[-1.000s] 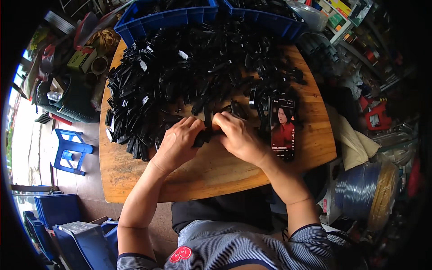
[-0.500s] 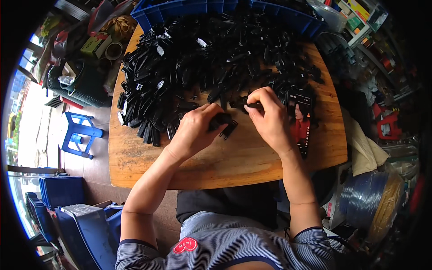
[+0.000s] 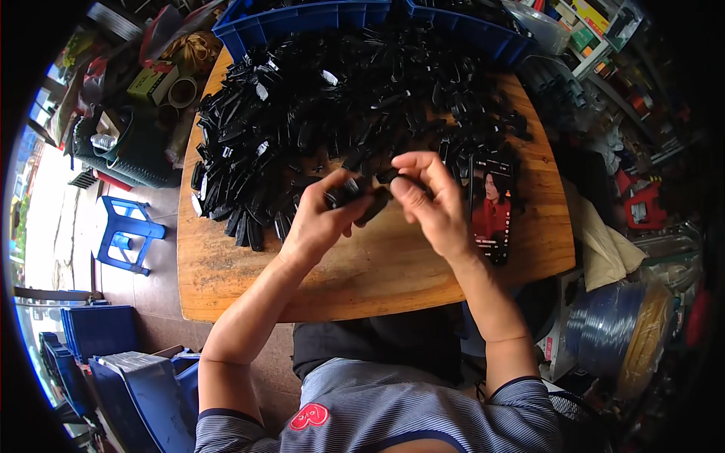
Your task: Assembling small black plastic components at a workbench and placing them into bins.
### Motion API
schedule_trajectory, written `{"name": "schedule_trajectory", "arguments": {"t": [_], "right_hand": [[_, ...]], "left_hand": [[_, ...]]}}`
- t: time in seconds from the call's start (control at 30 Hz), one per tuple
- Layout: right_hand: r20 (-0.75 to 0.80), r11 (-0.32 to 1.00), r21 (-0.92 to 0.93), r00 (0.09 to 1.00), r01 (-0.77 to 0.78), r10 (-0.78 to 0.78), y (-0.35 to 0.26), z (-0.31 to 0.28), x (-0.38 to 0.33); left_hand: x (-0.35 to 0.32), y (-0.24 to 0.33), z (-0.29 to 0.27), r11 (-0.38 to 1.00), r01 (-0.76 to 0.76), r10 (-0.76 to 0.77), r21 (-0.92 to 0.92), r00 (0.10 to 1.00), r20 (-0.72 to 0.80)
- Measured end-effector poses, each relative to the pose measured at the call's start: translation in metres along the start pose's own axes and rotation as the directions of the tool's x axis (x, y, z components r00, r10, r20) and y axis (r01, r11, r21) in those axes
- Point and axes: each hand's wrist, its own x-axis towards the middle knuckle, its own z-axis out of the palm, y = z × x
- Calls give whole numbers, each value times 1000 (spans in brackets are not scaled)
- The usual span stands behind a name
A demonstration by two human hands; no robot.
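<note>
My left hand [image 3: 311, 220] is closed around a black plastic part [image 3: 343, 193], over the near side of the pile. A dark end of what it holds sticks out toward the right, past the fingertips. Close beside it, my right hand [image 3: 442, 215] has thumb and forefinger on a small black piece [image 3: 388, 175]. The two hands nearly meet, and the fingers hide much of both pieces. Beyond them spreads a large pile of black plastic parts [image 3: 317, 121], some with shiny or whitish faces, on the wooden table [image 3: 340, 291].
A phone [image 3: 491, 215] showing a video lies on the table just right of my right hand. Blue crates [image 3: 302, 29] stand along the far edge. At the left on the floor is a blue stool [image 3: 128, 234]; a wrapped spool [image 3: 604, 325] sits at the lower right.
My hands have come closer together, the right one moving left and turning. The part in my left hand has been turned, and its pronged end no longer shows. The view has shifted slightly.
</note>
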Motion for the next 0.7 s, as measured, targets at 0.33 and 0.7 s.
{"name": "schedule_trajectory", "arguments": {"t": [0.33,0.7], "right_hand": [[-44,888,-393,959,240,-279,1,11,-6],[138,885,416,976,-211,168,0,-1,-2]], "left_hand": [[-3,-1,6,930,94,-21,-356,979,205],[-4,0,5,993,-113,114,-24,993,32]]}}
